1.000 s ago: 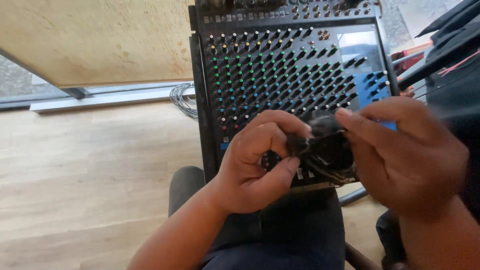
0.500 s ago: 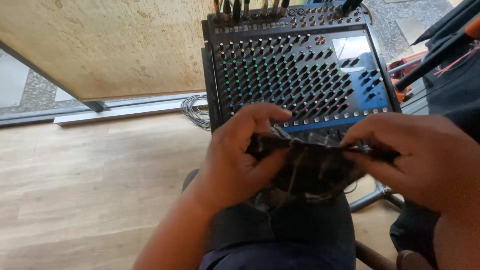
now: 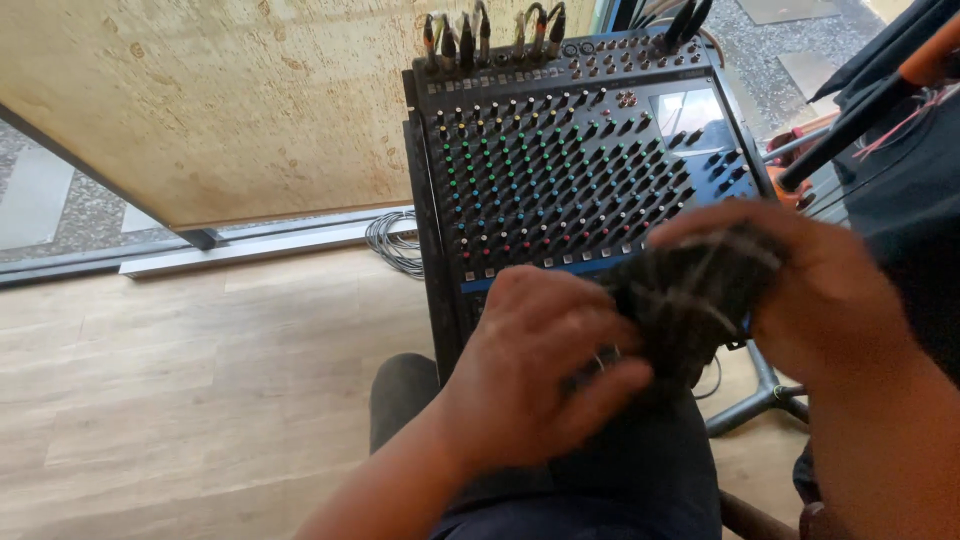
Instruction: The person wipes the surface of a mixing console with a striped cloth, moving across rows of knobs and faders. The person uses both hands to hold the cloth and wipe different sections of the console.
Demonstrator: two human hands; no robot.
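Where it was stretched flat, the dark cloth (image 3: 690,300) is now bunched between both hands.

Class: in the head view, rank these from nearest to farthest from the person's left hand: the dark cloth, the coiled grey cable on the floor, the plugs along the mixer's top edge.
1. Dark cloth: in the left hand.
2. Coiled grey cable: floor, left of the mixer.
3. Plugs: mixer's far edge.

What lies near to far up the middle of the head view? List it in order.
Knee → left hand → dark cloth → mixer → plugged cables.
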